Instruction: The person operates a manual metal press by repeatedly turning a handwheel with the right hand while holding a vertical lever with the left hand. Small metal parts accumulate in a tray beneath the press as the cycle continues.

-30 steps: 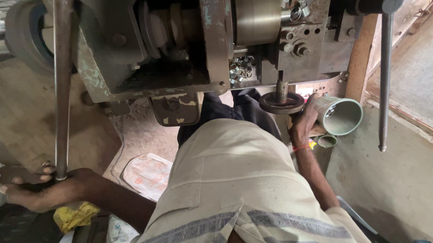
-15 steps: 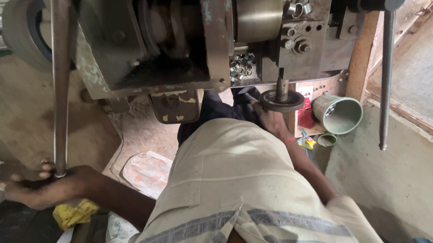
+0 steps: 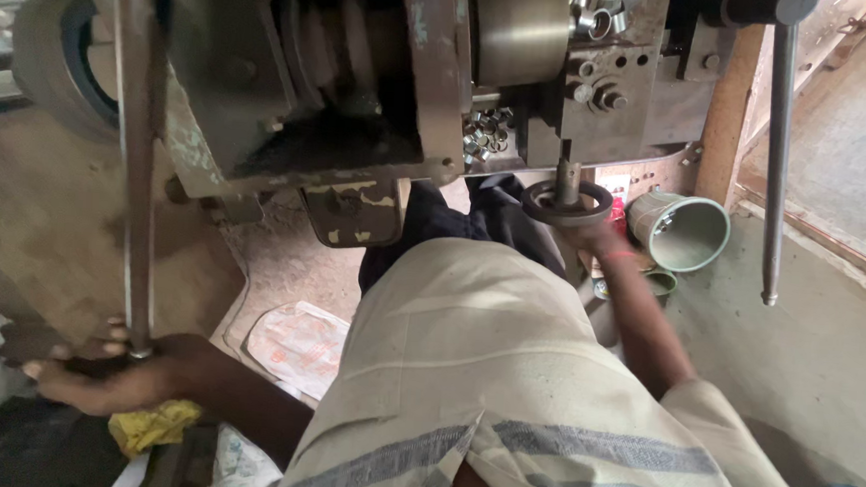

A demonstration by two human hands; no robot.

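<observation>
Here, the left hand [image 3: 109, 379] is low at the pic's left edge, its grip closed round the bottom end of a long vertical lever [image 3: 138, 155]; the lever's long axis runs straight up from the fist past the machine body [image 3: 363, 79]. Fingers wrap the rod, thumb side toward the camera, so the rod sits inside the fist, not beside it.

The right hand [image 3: 594, 238] is up at the small round handwheel [image 3: 567, 202] under the machine's front block. The wheel lies flat on a short upright shaft, rim approx. level. The hand sits just below and behind the rim, touching it, but the fingers are mostly hidden by the wheel, so can't tell if the grip is closed on it or only resting against it.

The right hand is far nearer the wheel; the left is well apart from it, w/ the person's torso between.

Just right of the wheel a grey-green metal cup [image 3: 682, 232] lies tilted, mouth toward the camera, near the right wrist but not touching. A second thin rod [image 3: 776, 164] hangs vertical further right, untouched. A yellow rag [image 3: 153, 425] lies just below the left forearm.
</observation>
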